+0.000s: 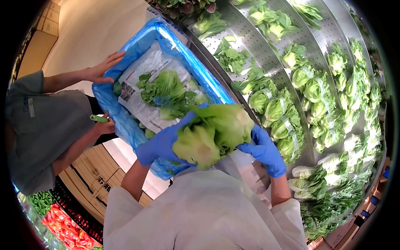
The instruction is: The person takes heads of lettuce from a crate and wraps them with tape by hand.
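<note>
Two heads of lettuce (pixel 201 146) are in front of my chest, cut ends facing me, slightly blurred. My left hand (pixel 163 143), in a blue glove, grips them from the left, its fingers partly hidden behind the leaves. On the right, my right hand (pixel 263 153), also gloved in blue, holds the edge of the other head with bent fingers. Just beyond them stands a crate lined with blue plastic (pixel 156 27). Inside it, loose lettuce leaves (pixel 164 89) lie on a printed white paper sheet (pixel 133 77).
At the left, a co-worker's hand (pixel 102 68) reaches over the crate's rim; the other holds a green-handled tool (pixel 99 118). Tiered metal shelves (pixel 260 48) with bundled lettuce (pixel 277 110) rise at the right. Cardboard boxes (pixel 93 175) and red peppers (pixel 68 229) are lower left.
</note>
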The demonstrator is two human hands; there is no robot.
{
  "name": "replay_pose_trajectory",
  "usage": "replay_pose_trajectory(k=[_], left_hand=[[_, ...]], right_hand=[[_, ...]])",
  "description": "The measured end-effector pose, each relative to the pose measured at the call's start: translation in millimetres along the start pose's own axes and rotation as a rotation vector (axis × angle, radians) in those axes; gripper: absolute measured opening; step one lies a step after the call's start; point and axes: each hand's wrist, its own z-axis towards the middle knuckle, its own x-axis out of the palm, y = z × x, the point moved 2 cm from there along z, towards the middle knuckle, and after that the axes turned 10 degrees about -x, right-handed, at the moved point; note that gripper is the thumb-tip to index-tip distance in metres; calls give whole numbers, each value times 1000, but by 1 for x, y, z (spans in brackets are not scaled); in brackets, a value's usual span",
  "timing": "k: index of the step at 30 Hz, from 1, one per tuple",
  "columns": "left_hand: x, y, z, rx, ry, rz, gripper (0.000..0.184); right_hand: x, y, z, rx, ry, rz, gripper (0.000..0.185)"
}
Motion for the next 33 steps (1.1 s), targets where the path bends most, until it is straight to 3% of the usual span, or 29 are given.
replay_pose_trajectory(k=[2,3,5,6,9,11,13,15,17,19,22,25,28,33], left_hand=[[-15,33,-3,-226,261,108,70],[-13,36,-5,-225,268,108,70],[-10,40,-9,-523,21,-711,57],[-5,56,-13,-525,27,-714,57],[2,87,-17,-197,-101,-678,52],[6,93,-14,-392,-199,-1000,45],[6,98,-5,-393,-270,-1118,45],[4,101,0,-340,-320,-1143,45],[-2,107,2,-292,-349,-1150,45],[-8,110,-2,-259,-379,-1138,45],[-15,118,-7,-234,-396,-1117,45],[-14,125,-12,-232,-392,-1109,45],[-5,132,-18,-248,-378,-1108,45],[10,138,-23,-270,-345,-1103,45]], right_hand=[[5,4,4,47,15,13,64],[5,1,4,113,2,76,62],[8,5,7,178,-23,138,59],[12,16,8,150,-48,167,58],[9,20,4,156,-62,196,59],[6,20,-4,188,-51,195,61],[6,27,-13,267,-68,172,63],[12,38,-13,221,-152,234,63],[12,47,-14,106,44,465,53],[6,46,-14,91,-17,458,50],[-8,33,-12,-207,-246,560,49],[-5,20,-1,-233,-508,649,38],[-4,0,13,-321,-506,689,26],[16,-5,32,-386,-443,677,26]])
